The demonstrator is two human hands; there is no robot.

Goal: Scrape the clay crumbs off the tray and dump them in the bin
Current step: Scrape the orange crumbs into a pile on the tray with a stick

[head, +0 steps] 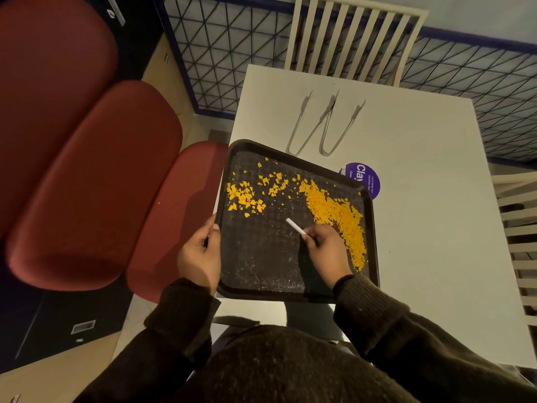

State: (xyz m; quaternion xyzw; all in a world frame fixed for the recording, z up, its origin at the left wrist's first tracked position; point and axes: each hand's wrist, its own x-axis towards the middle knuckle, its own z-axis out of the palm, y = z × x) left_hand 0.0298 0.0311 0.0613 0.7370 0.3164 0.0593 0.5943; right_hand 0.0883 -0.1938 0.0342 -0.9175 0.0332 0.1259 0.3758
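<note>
Left hand (200, 251) grips tray (261, 269) edge; right hand (327, 248) pinches white scraper (295, 226), yellow crumbs (337, 213) piled just right of it.

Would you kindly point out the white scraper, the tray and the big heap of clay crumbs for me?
white scraper (294, 226): head view, middle of its exposed shaft.
tray (255, 257): head view, bare patch of its floor.
big heap of clay crumbs (337, 216): head view, centre of the heap.

White surface (421, 199): bore two pairs of metal tongs, one (293, 152) just beside the other (327, 153), and a round purple label (366, 177) reading "Clay". Slatted white chairs at its far end (354, 39) and right side (517, 216). Red cushioned seats (96, 184) left. Blue-framed wire mesh (232, 53) beyond.
</note>
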